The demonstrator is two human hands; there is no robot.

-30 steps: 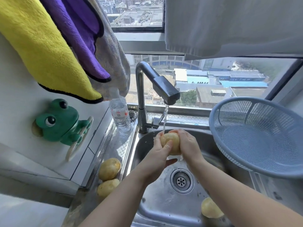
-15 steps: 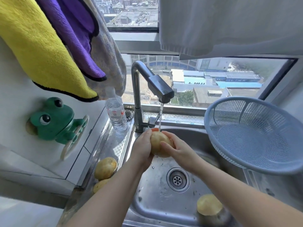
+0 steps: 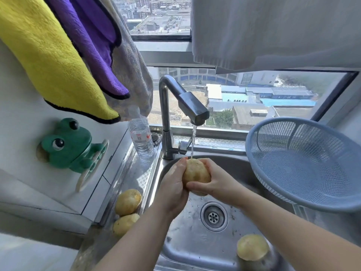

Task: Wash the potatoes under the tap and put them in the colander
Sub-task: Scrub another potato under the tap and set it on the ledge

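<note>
A yellow potato [image 3: 196, 170] sits between both my hands under the running tap [image 3: 192, 108], over the steel sink [image 3: 187, 243]. My left hand [image 3: 172, 187] cups its left side and my right hand [image 3: 214, 181] curls round its lower right. Water falls on the potato's top. The blue colander [image 3: 304, 165] rests tilted on the sink's right edge, with nothing inside it. Two more potatoes [image 3: 128, 201] [image 3: 125, 223] lie on the left drainboard. Another potato [image 3: 253, 247] lies in the sink bowl at the front right.
A plastic water bottle [image 3: 141, 140] stands left of the tap. A green frog holder [image 3: 68, 144] is stuck to the left wall. Yellow, purple and grey cloths [image 3: 64, 55] hang above the left counter, and a white cloth [image 3: 273, 30] hangs over the window.
Both hands have turned the potato under the stream; my right hand now holds it lower and more from the front. The view shifted slightly.
</note>
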